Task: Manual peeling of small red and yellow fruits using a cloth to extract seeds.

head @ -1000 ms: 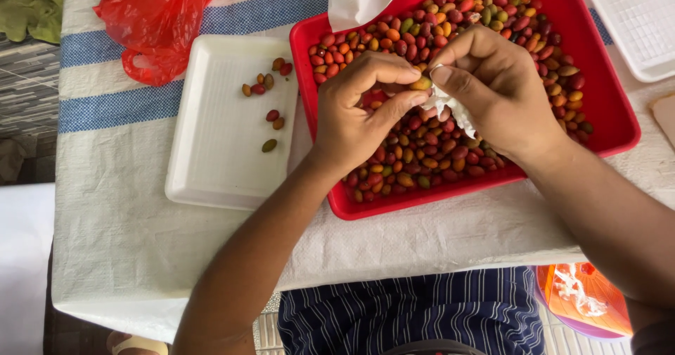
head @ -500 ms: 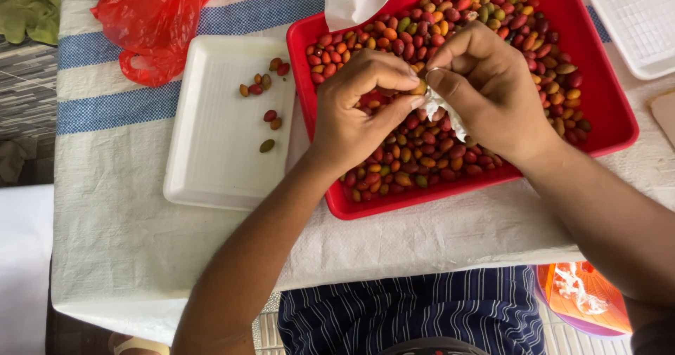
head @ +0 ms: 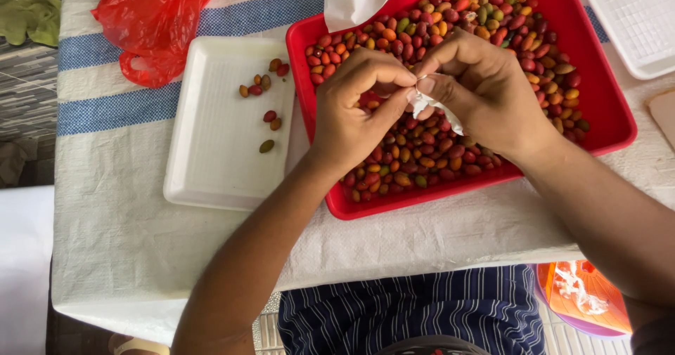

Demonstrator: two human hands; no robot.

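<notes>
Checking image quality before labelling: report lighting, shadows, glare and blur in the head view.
Head view: soft, even daylight; faint shadows under the left hand and right hand on the red tray; mild sheen on the red plastic bag; focus sharp, no visible motion blur.

The counter [head: 422, 242] is draped in a white woven cloth [head: 126, 207] with blue stripes running across its far part. Directly on the cloth sit a red tray [head: 605, 116] heaped with small red, orange and green fruits, and just to its side a white tray [head: 218, 151] with only a few. A crumpled red plastic bag [head: 155, 17] lies beyond the white tray. Another white tray [head: 633, 17] rests at the far corner.
</notes>
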